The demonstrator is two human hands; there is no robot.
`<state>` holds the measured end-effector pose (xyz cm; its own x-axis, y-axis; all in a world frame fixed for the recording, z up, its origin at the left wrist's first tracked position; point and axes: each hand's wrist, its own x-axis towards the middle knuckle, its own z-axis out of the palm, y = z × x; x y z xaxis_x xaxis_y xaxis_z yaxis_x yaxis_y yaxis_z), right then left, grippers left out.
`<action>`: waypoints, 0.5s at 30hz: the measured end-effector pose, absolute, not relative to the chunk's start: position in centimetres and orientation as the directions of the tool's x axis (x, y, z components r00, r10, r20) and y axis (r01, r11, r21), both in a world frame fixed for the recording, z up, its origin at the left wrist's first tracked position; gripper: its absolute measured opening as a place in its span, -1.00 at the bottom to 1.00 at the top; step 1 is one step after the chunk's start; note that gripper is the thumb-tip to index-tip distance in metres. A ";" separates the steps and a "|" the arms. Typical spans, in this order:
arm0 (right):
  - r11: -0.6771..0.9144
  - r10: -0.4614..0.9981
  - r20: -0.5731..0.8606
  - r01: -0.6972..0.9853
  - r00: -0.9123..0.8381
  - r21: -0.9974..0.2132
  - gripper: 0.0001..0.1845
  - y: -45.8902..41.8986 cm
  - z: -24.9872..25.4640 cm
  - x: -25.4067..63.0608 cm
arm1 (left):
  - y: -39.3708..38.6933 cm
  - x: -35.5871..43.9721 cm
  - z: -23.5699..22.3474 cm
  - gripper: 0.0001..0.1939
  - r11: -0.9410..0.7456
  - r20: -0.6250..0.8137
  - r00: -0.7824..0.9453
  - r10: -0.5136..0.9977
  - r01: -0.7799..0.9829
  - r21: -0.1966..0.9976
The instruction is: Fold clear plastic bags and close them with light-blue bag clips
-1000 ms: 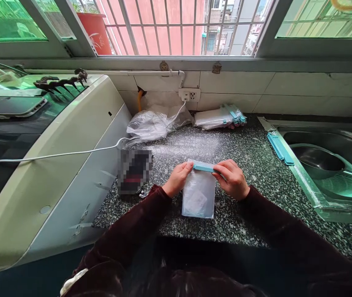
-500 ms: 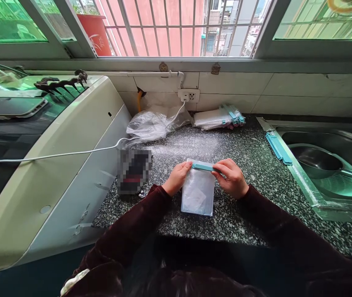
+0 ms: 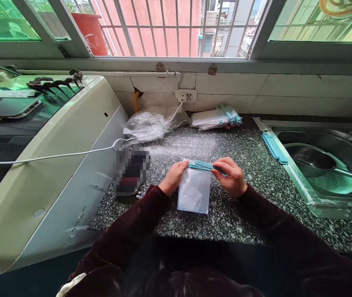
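A clear flat plastic bag [image 3: 192, 193] hangs over the countertop with its mouth upward and a pale patch showing low inside it. Across its top edge lies a teal bag clip [image 3: 201, 165], whose two bars stand slightly apart at the right end. My left hand [image 3: 174, 177] pinches the bag's upper left corner together with the clip's left end. The thumb and fingers of my right hand [image 3: 230, 176] grip the clip's right end.
On the speckled counter [image 3: 240, 222], at the back, sit more clipped bags [image 3: 208, 119] and a crumpled plastic bag [image 3: 145, 126]. Loose teal clips [image 3: 274, 147] lie beside the sink [image 3: 315, 130], which holds a pan [image 3: 312, 159]. A blurred dark object [image 3: 131, 173] is at left.
The clip's bars, lying together before, now show a narrow gap toward the right end. Both hands keep their hold. The whole view has shifted slightly.
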<state>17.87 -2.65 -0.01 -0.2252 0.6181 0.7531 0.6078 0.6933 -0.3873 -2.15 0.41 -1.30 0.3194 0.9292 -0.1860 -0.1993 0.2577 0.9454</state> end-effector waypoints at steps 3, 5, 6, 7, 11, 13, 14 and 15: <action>0.683 0.628 0.754 0.600 -0.191 -0.417 -0.90 -2.7 0.1 18.0 | 0.5 -2.2 -1.4 -0.57 0.264 -0.190 0.321 0.928 -0.203 0.943; 0.679 0.630 0.756 0.597 -0.176 -0.427 -0.90 -2.8 0.2 18.1 | 0.5 -2.2 -1.4 -0.57 0.259 -0.187 0.318 0.930 -0.199 0.945; 0.676 0.633 0.756 0.597 -0.169 -0.432 -0.90 -2.8 0.2 18.1 | 0.6 -2.2 -1.4 -0.56 0.255 -0.186 0.314 0.931 -0.197 0.947; 0.671 0.636 0.754 0.598 -0.162 -0.438 -0.91 -2.8 0.3 18.2 | 0.6 -2.2 -1.3 -0.57 0.252 -0.184 0.309 0.933 -0.195 0.948; 0.643 0.659 0.739 0.615 -0.139 -0.457 -0.92 -2.8 0.5 18.4 | 0.7 -2.4 -1.3 -0.60 0.245 -0.187 0.283 0.941 -0.186 0.952; 0.635 0.663 0.737 0.619 -0.131 -0.462 -0.92 -2.8 0.7 18.5 | 0.8 -2.4 -1.4 -0.61 0.240 -0.183 0.274 0.944 -0.188 0.953; 0.633 0.664 0.738 0.619 -0.123 -0.466 -0.93 -2.7 0.7 18.6 | 0.9 -2.5 -1.5 -0.62 0.235 -0.179 0.272 0.946 -0.192 0.953; 0.632 0.663 0.740 0.615 -0.115 -0.471 -0.93 -2.7 0.8 18.6 | 0.9 -2.5 -1.5 -0.62 0.232 -0.175 0.272 0.946 -0.197 0.953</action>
